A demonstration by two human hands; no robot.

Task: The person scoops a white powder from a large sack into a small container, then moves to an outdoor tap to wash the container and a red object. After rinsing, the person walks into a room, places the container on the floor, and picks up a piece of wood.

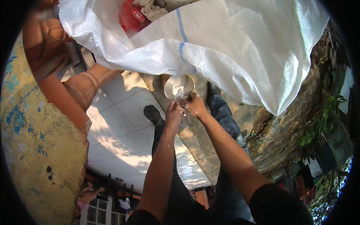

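My left hand (173, 114) and my right hand (195, 105) meet in front of me, both with fingers closed and dabbed with white. Between them is a thin, greyish, partly see-through thing (182, 117) smeared with white; its kind I cannot make out. Just beyond my fingers stands a round bucket (168, 89) with white lumpy material (177, 90) inside. Above the bucket, a large white woven sack (225, 52) with a blue stripe spreads across the view and covers part of what lies behind it.
Red plastic packaging (133, 17) and crumpled pale material show in the sack's mouth. To the left rise an orange-brown balustrade (84, 84) and a worn yellow wall (37, 142). White tiles (116, 123) meet a concrete strip under my feet. Another person (88, 197) is at the lower left.
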